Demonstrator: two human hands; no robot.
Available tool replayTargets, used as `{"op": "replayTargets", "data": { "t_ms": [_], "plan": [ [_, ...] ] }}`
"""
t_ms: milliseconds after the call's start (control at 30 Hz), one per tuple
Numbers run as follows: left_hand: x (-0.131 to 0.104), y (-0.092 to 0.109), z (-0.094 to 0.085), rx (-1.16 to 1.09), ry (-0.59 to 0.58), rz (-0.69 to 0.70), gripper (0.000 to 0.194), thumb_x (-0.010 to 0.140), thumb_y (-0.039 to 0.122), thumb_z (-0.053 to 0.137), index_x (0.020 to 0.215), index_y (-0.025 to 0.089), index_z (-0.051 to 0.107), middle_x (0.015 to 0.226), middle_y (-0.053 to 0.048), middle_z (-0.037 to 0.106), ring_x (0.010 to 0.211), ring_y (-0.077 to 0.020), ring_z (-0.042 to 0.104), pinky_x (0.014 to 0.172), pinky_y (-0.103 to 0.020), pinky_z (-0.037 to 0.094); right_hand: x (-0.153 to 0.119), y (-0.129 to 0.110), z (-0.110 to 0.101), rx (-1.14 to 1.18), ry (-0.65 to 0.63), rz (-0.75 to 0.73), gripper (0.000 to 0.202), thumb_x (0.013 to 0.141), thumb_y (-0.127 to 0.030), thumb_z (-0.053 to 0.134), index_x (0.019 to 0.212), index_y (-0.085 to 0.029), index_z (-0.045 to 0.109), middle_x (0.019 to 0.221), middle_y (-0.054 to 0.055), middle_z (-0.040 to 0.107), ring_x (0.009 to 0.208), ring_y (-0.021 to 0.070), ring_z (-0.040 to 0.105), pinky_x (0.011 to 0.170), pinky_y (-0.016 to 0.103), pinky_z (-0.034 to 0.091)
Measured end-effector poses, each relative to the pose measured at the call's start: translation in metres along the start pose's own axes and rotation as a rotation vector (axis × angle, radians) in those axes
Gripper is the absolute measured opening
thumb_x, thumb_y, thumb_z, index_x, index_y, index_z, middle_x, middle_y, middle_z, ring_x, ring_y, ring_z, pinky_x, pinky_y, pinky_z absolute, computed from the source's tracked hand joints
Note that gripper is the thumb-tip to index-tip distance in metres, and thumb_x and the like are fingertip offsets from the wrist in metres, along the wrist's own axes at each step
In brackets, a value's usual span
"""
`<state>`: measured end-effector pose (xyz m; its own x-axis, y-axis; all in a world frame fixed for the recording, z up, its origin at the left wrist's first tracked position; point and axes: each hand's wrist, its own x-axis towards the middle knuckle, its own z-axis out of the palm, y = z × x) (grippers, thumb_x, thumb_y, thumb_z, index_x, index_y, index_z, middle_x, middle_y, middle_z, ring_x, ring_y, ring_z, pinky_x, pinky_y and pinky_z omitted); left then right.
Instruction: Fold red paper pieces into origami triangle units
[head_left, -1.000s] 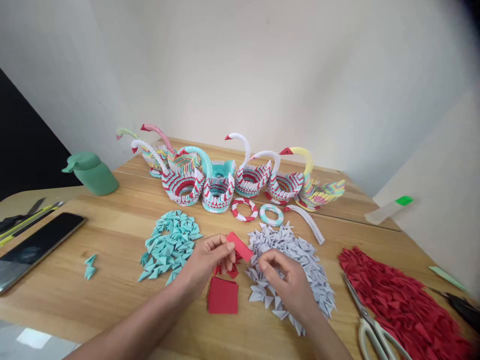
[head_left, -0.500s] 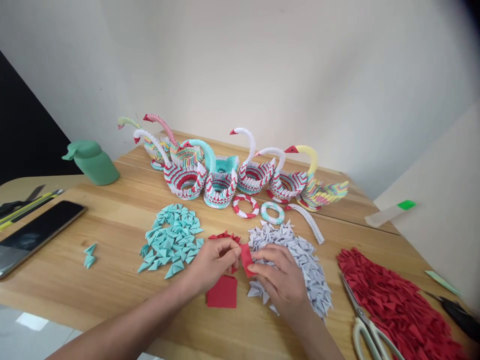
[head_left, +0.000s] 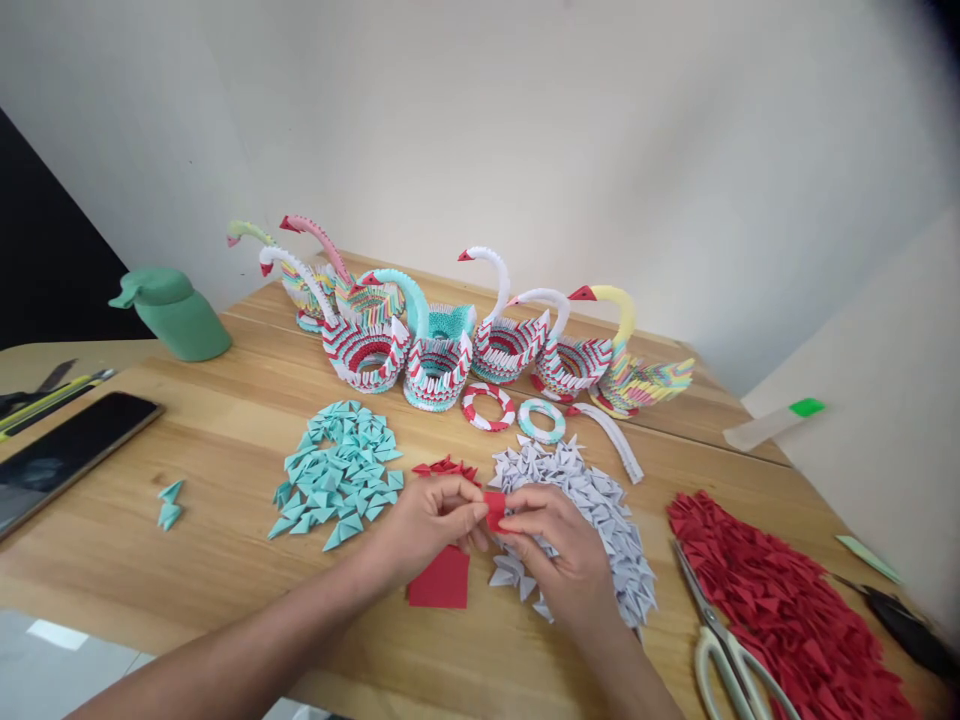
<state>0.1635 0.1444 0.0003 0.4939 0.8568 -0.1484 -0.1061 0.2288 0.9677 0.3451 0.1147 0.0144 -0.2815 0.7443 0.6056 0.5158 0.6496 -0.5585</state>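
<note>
A small piece of red paper (head_left: 495, 511) is pinched between my two hands above the table. My left hand (head_left: 439, 525) grips its left edge, while my right hand (head_left: 559, 540) closes on its right side with thumb and fingers. Below my left hand lies a stack of red paper sheets (head_left: 439, 582), partly covered. Behind that hand are a few folded red paper pieces (head_left: 445, 466). A pile of pale grey-white folded pieces (head_left: 592, 500) spreads under and beyond my right hand. To the left of my hands sits a pile of turquoise folded pieces (head_left: 341, 470).
Several folded-paper swans (head_left: 439, 370) stand at the back, with two paper rings (head_left: 541, 421) and a loose white neck (head_left: 611, 440) before them. At right are red folded pieces (head_left: 780, 590) and scissors (head_left: 724, 640). A phone (head_left: 75, 455) and green thermos (head_left: 180, 315) are at left.
The red paper strip, earlier longer and tilted, now looks shorter and squarer between my fingers. My hands have come closer together. The camera view has shifted slightly.
</note>
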Motion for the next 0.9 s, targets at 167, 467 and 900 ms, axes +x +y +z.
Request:
{"op": "replayTargets", "data": {
  "t_ms": [167, 467, 900],
  "plan": [
    [0.004, -0.005, -0.003, -0.191, 0.020, -0.067, 0.035, 0.066, 0.042, 0.074, 0.079, 0.014, 0.059, 0.063, -0.003, 0.068, 0.056, -0.0127, 0.062, 0.061, -0.026, 0.051, 0.001, 0.004, 0.000, -0.103, -0.024, -0.142, 0.023, 0.087, -0.009, 0.056, 0.094, -0.025, 0.070, 0.100, 0.008, 0.067, 0.093, 0.0230, 0.059, 0.077, 0.040, 0.051],
    [-0.005, -0.002, 0.002, 0.371, 0.076, 0.156, 0.014, 0.078, 0.018, 0.056, 0.071, 0.015, 0.068, 0.067, -0.001, 0.067, 0.063, -0.0123, 0.058, 0.058, -0.020, 0.042, 0.000, 0.001, 0.003, -0.018, -0.025, 0.015, 0.011, 0.086, -0.013, 0.060, 0.085, -0.022, 0.067, 0.091, 0.006, 0.068, 0.087, 0.0201, 0.063, 0.075, 0.034, 0.053],
    [-0.007, 0.004, 0.005, 0.314, 0.024, 0.100, 0.015, 0.075, 0.011, 0.054, 0.071, 0.013, 0.069, 0.068, -0.003, 0.069, 0.063, -0.0128, 0.061, 0.058, -0.020, 0.044, -0.002, -0.002, 0.005, 0.054, -0.020, 0.137, 0.008, 0.085, -0.014, 0.063, 0.083, -0.021, 0.065, 0.076, 0.002, 0.066, 0.070, 0.0161, 0.064, 0.064, 0.026, 0.051]
  ]
}}
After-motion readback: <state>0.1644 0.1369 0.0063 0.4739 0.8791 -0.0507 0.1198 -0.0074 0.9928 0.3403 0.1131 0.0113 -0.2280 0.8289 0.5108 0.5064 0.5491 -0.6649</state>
